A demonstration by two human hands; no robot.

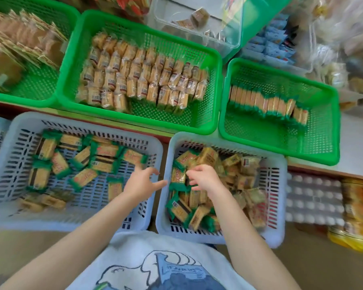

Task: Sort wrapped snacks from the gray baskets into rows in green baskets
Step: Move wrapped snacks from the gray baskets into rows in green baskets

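Your left hand (142, 182): fingers spread, holding nothing, over the gray baskets' shared rims; your right hand (203, 177): fingers curled down among mixed snacks (199, 214) in the right gray basket (278, 197); grip unclear; green-wrapped row (268, 105) waits at 1 o'clock; risk: grabbing the clear-wrapped kind by mistake.

One head-worn wide-angle view looks steeply down, close over the gray baskets (222, 141).

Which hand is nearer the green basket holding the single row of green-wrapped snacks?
Right. The right hand is over the right gray basket, just below and left of that green basket; the left hand hovers over the left gray basket, farther left.
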